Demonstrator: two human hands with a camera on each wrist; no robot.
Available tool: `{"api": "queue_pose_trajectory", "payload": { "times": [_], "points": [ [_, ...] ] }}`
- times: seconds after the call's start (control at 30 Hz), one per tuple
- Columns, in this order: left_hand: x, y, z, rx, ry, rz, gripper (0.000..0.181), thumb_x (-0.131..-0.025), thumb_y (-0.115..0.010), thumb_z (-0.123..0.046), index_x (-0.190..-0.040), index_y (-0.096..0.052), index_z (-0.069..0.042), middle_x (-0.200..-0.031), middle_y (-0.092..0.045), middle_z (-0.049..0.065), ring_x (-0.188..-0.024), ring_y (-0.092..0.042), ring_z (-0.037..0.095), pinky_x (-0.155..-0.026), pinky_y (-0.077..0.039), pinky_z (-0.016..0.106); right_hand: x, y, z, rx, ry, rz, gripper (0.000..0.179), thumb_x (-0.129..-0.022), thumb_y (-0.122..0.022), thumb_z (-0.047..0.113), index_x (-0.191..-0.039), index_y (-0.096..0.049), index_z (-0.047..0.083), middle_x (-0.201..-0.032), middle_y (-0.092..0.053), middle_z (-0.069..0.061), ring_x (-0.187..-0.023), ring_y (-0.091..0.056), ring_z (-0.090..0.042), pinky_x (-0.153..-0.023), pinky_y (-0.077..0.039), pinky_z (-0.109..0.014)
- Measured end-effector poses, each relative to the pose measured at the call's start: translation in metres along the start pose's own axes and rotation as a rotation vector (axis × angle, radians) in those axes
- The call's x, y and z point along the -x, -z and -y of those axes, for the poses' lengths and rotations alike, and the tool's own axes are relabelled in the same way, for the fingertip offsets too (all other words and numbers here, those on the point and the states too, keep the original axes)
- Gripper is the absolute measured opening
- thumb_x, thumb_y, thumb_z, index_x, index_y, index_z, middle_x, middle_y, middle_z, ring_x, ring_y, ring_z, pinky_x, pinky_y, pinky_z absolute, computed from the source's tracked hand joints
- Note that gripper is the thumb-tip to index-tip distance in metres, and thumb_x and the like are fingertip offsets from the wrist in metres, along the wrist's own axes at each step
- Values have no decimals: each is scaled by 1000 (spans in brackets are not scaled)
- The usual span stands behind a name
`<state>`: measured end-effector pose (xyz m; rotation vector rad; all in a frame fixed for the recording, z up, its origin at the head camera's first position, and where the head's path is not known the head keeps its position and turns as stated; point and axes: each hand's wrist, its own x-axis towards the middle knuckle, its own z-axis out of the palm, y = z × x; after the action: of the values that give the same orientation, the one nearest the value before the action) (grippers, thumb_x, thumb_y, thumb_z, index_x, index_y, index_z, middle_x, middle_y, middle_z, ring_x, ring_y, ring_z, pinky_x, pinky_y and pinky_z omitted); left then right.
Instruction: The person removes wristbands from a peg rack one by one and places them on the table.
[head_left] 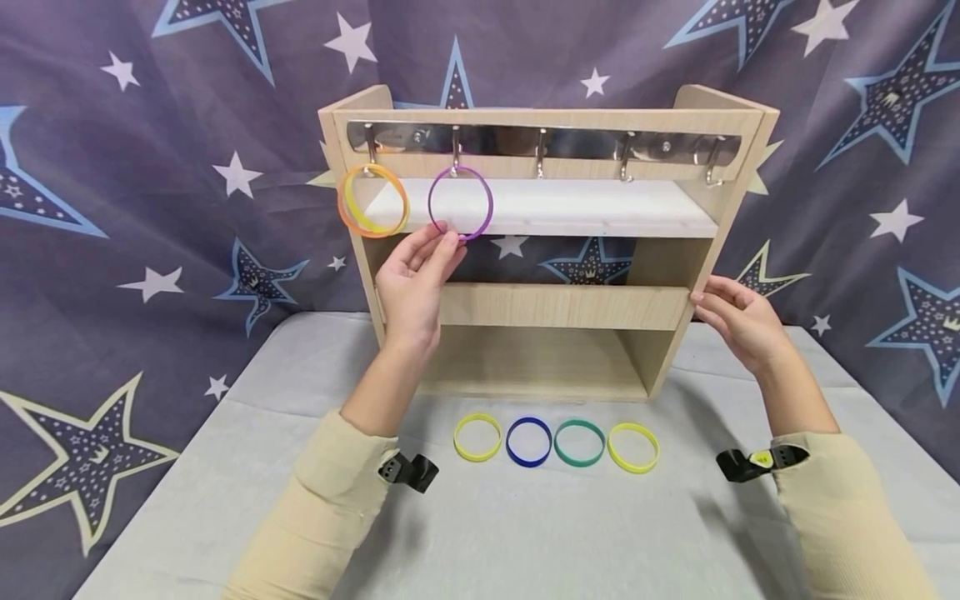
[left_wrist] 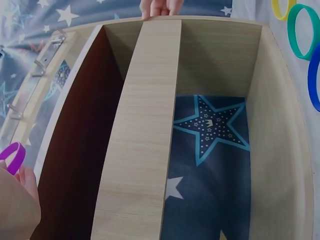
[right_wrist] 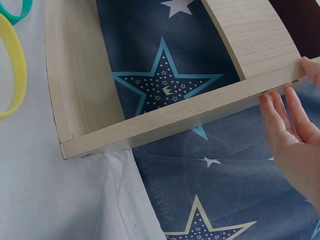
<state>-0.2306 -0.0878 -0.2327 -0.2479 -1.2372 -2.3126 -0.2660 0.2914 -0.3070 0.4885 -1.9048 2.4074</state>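
Observation:
My left hand (head_left: 412, 287) pinches a purple wristband (head_left: 491, 204) at its lower edge, thumb against fingers. The band's top meets the tip of the second hook (head_left: 456, 150) from the left; whether it is over the hook I cannot tell. An orange wristband (head_left: 406, 204) and a yellow one hang together on the leftmost hook. My right hand (head_left: 738, 325) touches the right side of the wooden shelf unit (head_left: 562, 307). In the right wrist view, its fingers (right_wrist: 297, 110) lie nearly straight against the outer side panel, with the thumb at the front edge.
On the grey cloth (head_left: 570, 533) before the unit, a yellow wristband (head_left: 457, 447), a blue one (head_left: 509, 451), a green one (head_left: 557, 451) and another yellow one (head_left: 612, 452) lie in a row. Three more hooks line the metal rail (head_left: 585, 142). A star-patterned curtain (head_left: 187, 208) stands behind.

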Motion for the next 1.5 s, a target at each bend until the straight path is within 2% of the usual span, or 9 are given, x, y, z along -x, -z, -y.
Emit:
{"api": "queue_pose_trajectory", "payload": {
  "times": [0.17, 0.4, 0.77, 1.17, 1.37, 1.5],
  "points": [
    [1, -3, -4, 32, -13, -25, 13, -84, -66, 9, -90, -66, -4, -77, -70, -2, -72, -70, 9, -79, -63, 29, 1, 0, -1, 9, 4, -4, 24, -94, -55, -1, -106, -67, 16, -99, -69, 7, -92, -66, -2, -86, -55, -10],
    [4, -7, -12, 80, -6, -66, 14, -83, -67, 8, -85, -67, -5, -74, -69, 1, -70, -70, 11, -80, -63, 31, -2, -3, -4, 9, 11, 9, 25, -94, -55, -2, -106, -67, 16, -100, -68, 7, -92, -66, -2, -86, -55, -10],
    [12, -9, -30, 172, -14, -29, 12, -87, -63, 7, -91, -67, -4, -77, -71, 3, -76, -71, 12, -86, -61, 34, -2, -2, -4, 22, 6, -7, 25, -94, -55, -2, -106, -67, 16, -100, -68, 8, -92, -66, -2, -86, -55, -9],
    [20, 9, -40, 130, -8, 1, 14, -89, -61, 6, -92, -69, -5, -79, -74, 3, -77, -72, 12, -82, -62, 31, -4, 0, -6, 43, 18, -21, 23, -92, -59, 0, -107, -67, 15, -99, -68, 8, -91, -66, -2, -85, -55, -9],
    [25, 19, -44, 96, -11, -11, 12, -88, -62, 5, -99, -66, 2, -80, -74, 4, -75, -72, 13, -80, -62, 31, -3, 1, -4, 21, 18, -9, 22, -93, -58, 0, -106, -67, 15, -99, -68, 7, -92, -67, -2, -85, -56, -10],
    [26, 26, -44, 74, 2, -16, 10, -88, -63, 5, -95, -68, 0, -80, -74, 5, -75, -72, 13, -81, -62, 31, -2, 1, -1, 7, 12, -10, 24, -94, -55, -2, -105, -68, 16, -99, -69, 7, -92, -67, -2, -85, -56, -10]
  ]
}}
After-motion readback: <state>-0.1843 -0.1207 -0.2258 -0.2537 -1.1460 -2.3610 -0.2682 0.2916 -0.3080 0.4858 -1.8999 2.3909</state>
